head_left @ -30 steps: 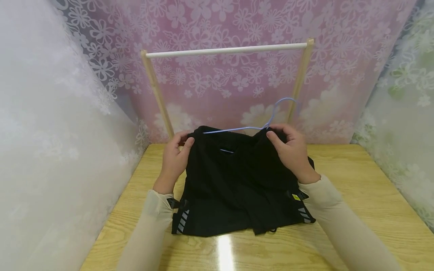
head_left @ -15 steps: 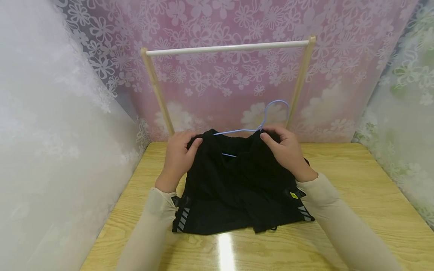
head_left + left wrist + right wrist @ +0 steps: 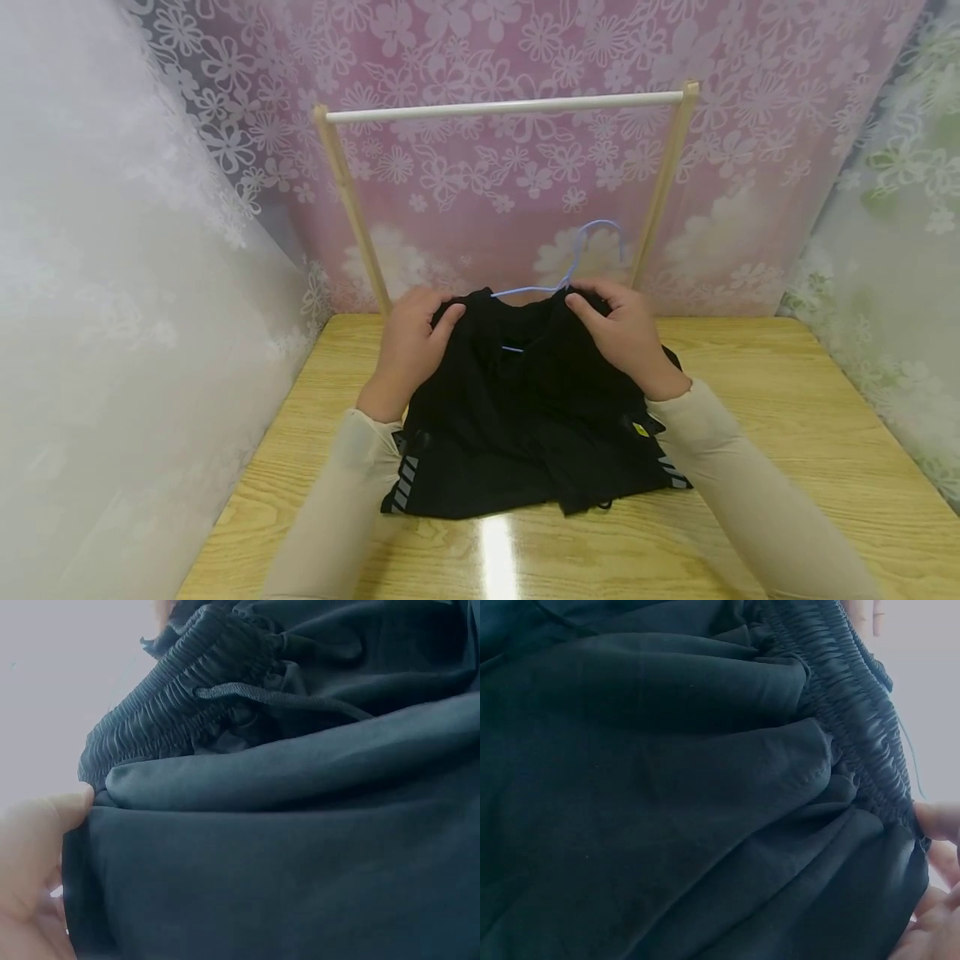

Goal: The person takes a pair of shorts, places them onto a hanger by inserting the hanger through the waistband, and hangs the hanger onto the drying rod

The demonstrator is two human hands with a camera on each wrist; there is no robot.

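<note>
Black shorts (image 3: 517, 433) with grey striped side hems lie spread toward me on the table, their waist lifted at the far end. A gathered elastic waistband (image 3: 180, 690) and a drawstring (image 3: 277, 697) show in the left wrist view. My left hand (image 3: 416, 346) pinches the left waist corner between thumb and fingers. Near the hanger's neck my right hand (image 3: 626, 337) pinches the waistband's right side. The blue wire hanger (image 3: 525, 290) runs across behind the front waist, its hook standing up; much of it is hidden by the cloth.
Behind the shorts stands a rack with a white rod (image 3: 502, 108) and wooden posts (image 3: 663, 179). Flowered curtains (image 3: 495, 183) hang at the back and both sides. The wooden table (image 3: 795, 433) extends under everything.
My left hand has moved right with its waist corner, and my right hand slightly left, drawing the waist narrower. The hanger's hook has shifted left.
</note>
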